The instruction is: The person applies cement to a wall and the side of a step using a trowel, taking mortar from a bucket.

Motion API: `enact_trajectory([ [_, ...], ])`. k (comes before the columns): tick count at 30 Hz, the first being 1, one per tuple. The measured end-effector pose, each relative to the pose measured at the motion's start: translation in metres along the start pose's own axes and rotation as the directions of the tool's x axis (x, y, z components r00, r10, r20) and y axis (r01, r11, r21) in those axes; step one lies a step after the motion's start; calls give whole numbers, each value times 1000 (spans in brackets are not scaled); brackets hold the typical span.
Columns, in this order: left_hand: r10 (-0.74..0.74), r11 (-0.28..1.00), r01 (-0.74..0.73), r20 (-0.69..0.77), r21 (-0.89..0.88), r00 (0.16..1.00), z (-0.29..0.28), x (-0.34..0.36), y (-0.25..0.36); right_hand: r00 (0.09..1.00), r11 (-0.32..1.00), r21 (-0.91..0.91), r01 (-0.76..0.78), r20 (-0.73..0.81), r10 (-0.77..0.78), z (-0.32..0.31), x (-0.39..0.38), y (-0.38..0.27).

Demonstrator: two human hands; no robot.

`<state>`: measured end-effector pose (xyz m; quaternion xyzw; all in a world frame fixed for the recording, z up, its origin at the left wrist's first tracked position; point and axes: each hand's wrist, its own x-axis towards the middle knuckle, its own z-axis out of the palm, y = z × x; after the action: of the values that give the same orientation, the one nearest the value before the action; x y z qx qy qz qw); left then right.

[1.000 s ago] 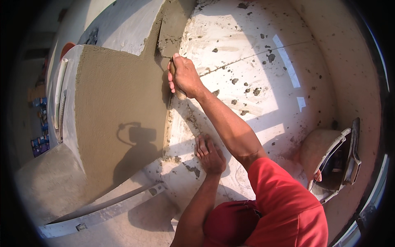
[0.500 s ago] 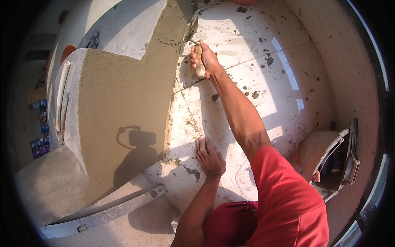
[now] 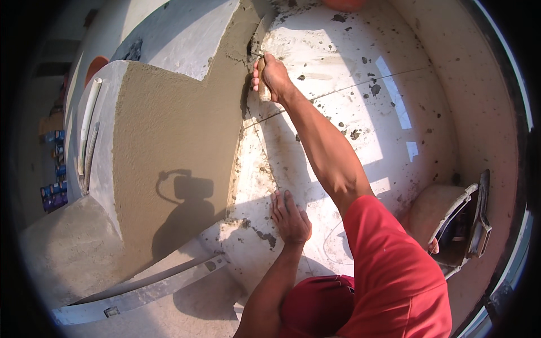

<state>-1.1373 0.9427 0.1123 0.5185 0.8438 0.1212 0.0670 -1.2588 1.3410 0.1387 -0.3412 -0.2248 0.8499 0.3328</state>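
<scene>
Wooden-handled trowel points forward along its length.

Bright sun | hard shadow on plaster | glare on floor | edges bowed

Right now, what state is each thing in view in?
Mortar: spread, partly covering grey surface
White tiles: spattered with clumps
Trowel: gripped, blade near mortar edge
Right hand: closed round trowel
Left hand: open, resting on tiles
Long straightedge: unheld
White pipe: unheld
Container: open-mouthed
</scene>
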Motion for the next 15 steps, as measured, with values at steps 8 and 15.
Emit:
enact_trajectory([
  [8, 16, 999, -15, 10, -50, 1000, -1, 0, -1, 994, 990, -100, 102, 41, -98, 26, -30, -22],
  [15, 27, 998, -27, 13, -53, 1000, 1, 3, 1, 975, 943, -248, 222, 81, -208, 42, -58, -22],
])
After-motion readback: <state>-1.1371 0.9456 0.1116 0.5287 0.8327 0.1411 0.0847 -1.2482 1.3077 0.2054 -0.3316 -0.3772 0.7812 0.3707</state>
